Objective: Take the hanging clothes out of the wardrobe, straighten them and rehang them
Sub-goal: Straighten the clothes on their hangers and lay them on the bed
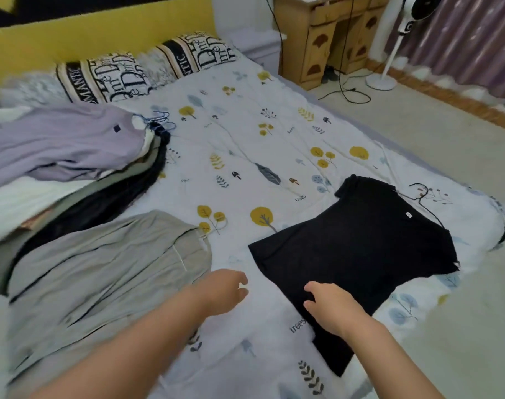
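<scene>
Right hand: the right hand [330,308] lies on the near hem of the black T-shirt [357,254], fingers [311,289] curled down onto the cloth; whether they pinch it or only press it cannot be told.
Left hand: the left hand [224,289] hovers over bare bed sheet [245,139] just left of the shirt, fingers loosely curled, holding nothing.
Key relation: the shirt lies flat near the right edge of the bed, its long axis running from the hem at the right hand away and rightward to the collar; the right hand is already on it, the left hand is near its left side.
Hanger: one dark hanger [421,194] pokes out at the collar, far end, well apart from both hands.
Grey garment: one grey garment [101,272] is spread at the near left of the bed.
Clothes pile: one pile of clothes [64,156] sits further back on the left, a lilac top uppermost, hanger hooks at its right end.
Pillows: two lettered pillows [101,79] at the head of the bed.
</scene>
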Motion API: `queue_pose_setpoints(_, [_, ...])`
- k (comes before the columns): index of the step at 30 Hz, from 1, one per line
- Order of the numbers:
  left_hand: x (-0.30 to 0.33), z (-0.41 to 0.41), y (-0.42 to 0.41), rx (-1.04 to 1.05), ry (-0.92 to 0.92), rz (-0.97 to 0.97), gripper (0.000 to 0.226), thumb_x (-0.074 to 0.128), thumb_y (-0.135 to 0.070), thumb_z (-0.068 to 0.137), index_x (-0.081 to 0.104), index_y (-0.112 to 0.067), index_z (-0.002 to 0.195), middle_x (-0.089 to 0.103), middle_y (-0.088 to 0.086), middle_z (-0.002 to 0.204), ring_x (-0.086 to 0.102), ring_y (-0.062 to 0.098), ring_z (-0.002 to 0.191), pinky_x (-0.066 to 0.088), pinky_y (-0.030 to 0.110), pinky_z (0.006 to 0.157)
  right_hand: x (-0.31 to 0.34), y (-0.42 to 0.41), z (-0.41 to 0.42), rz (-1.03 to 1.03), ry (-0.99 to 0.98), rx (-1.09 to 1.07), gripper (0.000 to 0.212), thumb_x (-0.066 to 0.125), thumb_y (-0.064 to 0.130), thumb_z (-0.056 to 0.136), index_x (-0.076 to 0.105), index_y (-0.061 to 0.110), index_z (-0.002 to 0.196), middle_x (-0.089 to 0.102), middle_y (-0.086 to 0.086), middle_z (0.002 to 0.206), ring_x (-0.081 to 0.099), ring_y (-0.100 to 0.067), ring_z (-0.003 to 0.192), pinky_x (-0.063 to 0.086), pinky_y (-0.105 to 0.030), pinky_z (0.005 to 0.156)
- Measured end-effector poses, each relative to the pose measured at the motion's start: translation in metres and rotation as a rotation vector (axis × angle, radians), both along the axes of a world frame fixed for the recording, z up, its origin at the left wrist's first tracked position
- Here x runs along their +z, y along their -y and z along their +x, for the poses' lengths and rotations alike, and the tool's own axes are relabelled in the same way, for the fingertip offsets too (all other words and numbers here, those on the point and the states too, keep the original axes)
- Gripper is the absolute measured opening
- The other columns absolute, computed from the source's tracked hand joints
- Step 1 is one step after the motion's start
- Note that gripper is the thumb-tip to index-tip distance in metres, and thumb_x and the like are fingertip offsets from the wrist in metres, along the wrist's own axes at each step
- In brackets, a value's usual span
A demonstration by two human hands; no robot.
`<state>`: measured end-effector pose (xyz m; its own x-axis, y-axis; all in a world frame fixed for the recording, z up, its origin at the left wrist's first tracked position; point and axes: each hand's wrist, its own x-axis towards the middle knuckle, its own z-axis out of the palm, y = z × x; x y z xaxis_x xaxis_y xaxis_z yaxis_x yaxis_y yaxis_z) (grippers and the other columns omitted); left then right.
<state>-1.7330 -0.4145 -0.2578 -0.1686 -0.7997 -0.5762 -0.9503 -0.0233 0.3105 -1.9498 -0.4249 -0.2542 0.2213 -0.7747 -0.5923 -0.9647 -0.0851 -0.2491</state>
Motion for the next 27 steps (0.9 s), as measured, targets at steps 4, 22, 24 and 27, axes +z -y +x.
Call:
queue_pose_setpoints(4, [0.031, 0.083, -0.082, 0.101, 0.01, -0.033, 0.039, 0.037, -0.029, 0.098, 0.043, -0.02, 0.135, 0.05, 0.003, 0.137, 0.048, 0.019, 0.123, 0.036, 0.025, 0.098, 0.04, -0.059, 0.064, 0.02, 0.023, 0.038, 0.04, 0.039, 0.029, 0.098, 0.041, 0.017, 0.136, 0.051, -0.005, 0.133, 0.055, -0.022, 0.111, 0.048, -0.03, 0.088])
queue_pose_setpoints(22, [0.115, 0.353, -0.4, 0.745, -0.036, -0.058, 0.037, 0.044, -0.029, 0.097, 0.047, -0.014, 0.131, 0.054, 0.004, 0.131, 0.051, 0.018, 0.119, 0.038, 0.02, 0.088, 0.11, -0.272, 0.307, 0.054, -0.008, 0.335, 0.048, 0.041, 0.032, 0.098, 0.033, 0.018, 0.143, 0.042, -0.007, 0.144, 0.043, -0.021, 0.13, 0.034, -0.026, 0.103])
queue_pose_setpoints(24, [0.118, 0.361, -0.42, 0.804, -0.016, -0.073, 0.04, 0.044, -0.031, 0.097, 0.044, -0.016, 0.134, 0.051, 0.003, 0.134, 0.05, 0.018, 0.121, 0.038, 0.019, 0.091, 0.109, -0.28, 0.319, 0.049, 0.0, 0.368, 0.047, 0.042, 0.033, 0.097, 0.035, 0.019, 0.142, 0.044, -0.008, 0.142, 0.044, -0.021, 0.129, 0.035, -0.025, 0.101])
queue_pose_setpoints(27, [0.114, 0.362, -0.45, 0.889, 0.005, -0.068, 0.042, 0.044, -0.033, 0.097, 0.042, -0.018, 0.136, 0.05, 0.004, 0.136, 0.049, 0.017, 0.122, 0.038, 0.021, 0.095, 0.106, -0.287, 0.332, 0.048, 0.027, 0.412, 0.045, 0.043, 0.031, 0.097, 0.037, 0.017, 0.14, 0.046, -0.008, 0.14, 0.047, -0.02, 0.126, 0.037, -0.022, 0.098])
